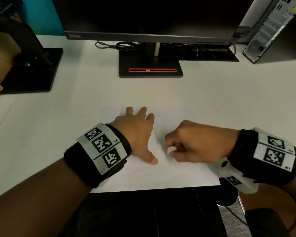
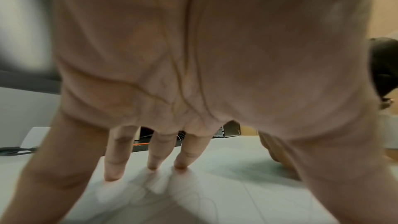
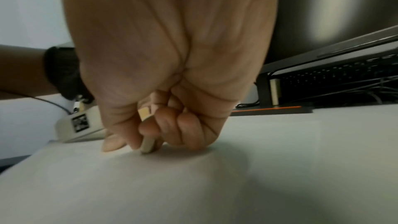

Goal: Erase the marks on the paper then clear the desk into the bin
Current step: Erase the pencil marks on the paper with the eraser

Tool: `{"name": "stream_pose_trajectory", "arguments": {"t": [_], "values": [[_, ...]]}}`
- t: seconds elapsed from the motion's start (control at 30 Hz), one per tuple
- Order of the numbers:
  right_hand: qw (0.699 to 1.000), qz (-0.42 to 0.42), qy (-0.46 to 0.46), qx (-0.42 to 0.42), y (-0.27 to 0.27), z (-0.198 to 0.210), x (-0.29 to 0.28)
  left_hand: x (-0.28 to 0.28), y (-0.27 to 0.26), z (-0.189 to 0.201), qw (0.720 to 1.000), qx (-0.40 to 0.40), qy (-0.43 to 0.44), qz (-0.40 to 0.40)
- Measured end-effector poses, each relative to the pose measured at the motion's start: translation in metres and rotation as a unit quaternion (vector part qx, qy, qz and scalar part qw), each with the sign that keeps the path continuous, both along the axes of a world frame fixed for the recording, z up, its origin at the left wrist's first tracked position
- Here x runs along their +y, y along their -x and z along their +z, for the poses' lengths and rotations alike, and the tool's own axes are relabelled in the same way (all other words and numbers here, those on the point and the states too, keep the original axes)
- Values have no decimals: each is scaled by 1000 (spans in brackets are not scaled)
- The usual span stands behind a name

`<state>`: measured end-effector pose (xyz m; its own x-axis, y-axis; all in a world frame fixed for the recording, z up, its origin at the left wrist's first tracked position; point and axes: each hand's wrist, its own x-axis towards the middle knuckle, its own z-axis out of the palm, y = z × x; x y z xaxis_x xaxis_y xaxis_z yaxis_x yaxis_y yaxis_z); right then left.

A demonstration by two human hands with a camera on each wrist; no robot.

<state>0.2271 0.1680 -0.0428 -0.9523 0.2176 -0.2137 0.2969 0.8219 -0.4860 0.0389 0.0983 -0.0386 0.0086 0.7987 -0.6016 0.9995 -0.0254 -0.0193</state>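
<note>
A white sheet of paper [image 1: 186, 171] lies flat at the front edge of the white desk [image 1: 58, 108], in the middle. The left hand [image 1: 137, 134] rests on the paper with its fingers [image 2: 114, 159] straight and spread apart, tips pressing down. The right hand [image 1: 195, 142] is curled up, with thumb and fingers pinching a small white eraser [image 1: 170, 150]. The eraser's tip touches the paper, just beside the left thumb. Faint thin lines show on the paper under the left hand. A black screen [image 1: 150, 16] stands at the back edge of the desk.
</note>
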Motion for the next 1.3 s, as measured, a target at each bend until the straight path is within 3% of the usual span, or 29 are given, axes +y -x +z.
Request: {"name": "stream_pose_trajectory", "arguments": {"t": [0.13,0.23,0.37,0.53,0.83,1.13,1.3], "values": [[998,-33,-50,20,0,-2,8,1,-1,1,1000,1,0,-1],[1000,9,-9,9,-2,-3,-4,0,0,0,1000,-3,0,0],[998,-41,-40,17,-9,1,15,2,0,-1,1000,-1,0,5],[1000,-4,-1,8,-7,-3,-3,2,-1,-1,1000,-3,1,5],[990,-119,-64,34,-19,-3,22,4,-1,3,998,-43,-17,39],[989,-111,-97,12,-13,-3,23,4,-1,-2,999,-18,44,20],[999,-10,-43,3,-6,-2,-2,3,0,-5,999,-26,40,24]]}}
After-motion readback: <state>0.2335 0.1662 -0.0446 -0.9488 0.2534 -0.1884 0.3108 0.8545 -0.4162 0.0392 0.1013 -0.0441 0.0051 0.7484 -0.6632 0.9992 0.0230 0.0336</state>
